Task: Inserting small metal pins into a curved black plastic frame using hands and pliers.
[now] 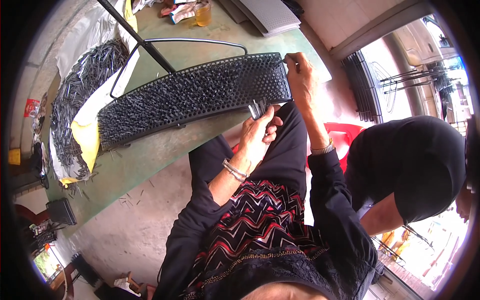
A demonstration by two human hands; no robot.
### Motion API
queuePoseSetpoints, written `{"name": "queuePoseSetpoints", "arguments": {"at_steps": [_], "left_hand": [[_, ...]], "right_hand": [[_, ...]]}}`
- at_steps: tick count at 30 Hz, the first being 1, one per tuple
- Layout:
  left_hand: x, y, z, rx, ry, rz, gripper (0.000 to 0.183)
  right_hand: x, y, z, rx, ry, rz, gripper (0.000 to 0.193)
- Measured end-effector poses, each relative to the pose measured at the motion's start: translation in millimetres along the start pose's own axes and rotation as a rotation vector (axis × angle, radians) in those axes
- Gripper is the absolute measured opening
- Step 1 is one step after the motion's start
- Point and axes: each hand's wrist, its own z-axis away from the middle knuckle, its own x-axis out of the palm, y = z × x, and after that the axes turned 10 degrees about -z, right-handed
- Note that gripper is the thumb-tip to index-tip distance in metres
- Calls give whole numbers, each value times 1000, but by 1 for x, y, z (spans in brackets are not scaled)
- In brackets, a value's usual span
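1. Overall: well along, judging by coverage. On the green tabletop, largest item: long curved black perforated panel, lying crosswise ahead of the lap, right end by the right hand.
2. Done: dense standing pins over the left and middle stretches, packed close, leaning various ways. Too tangled to check for missed holes there.
3. Left: right end, with rows of bare holes in plain view and only a thin, patchy edge of fill where dense meets bare. Also open holes along parts of the rim. Probably the smaller share of the panel.
4. Supply: big pin heap on a white sack with yellow patches, at the panel's left end. Plenty for the remaining holes, by the look of it.
5. Right arm: reaching forward, wrist bent, hand over the panel's far right corner. Grip: fingertips drawn together at the edge. Cannot tell whether fully closed or on a pin.
6. Left arm: angled in from below, elbow bent, left hand just off the near edge, below the bare stretch. Grip: fingers curled closed around a small pin bunch, ends poking up past the thumb.
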Motion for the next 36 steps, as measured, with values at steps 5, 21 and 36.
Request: {"name": "queuePoseSetpoints", "arguments": {"at_steps": [5, 21, 36], "left_hand": [[2, -2, 1, 24, -14, 30, 32], [14, 6, 5, 47, 36, 8, 30], [-3, -8, -2, 27, 18, 1, 26]], "right_hand": [[1, 9, 7, -50, -125, 201, 13], [-51, -19, 36, 425, -628, -324, 20], [-4, 7, 9, 44, 2, -10, 4]]}}
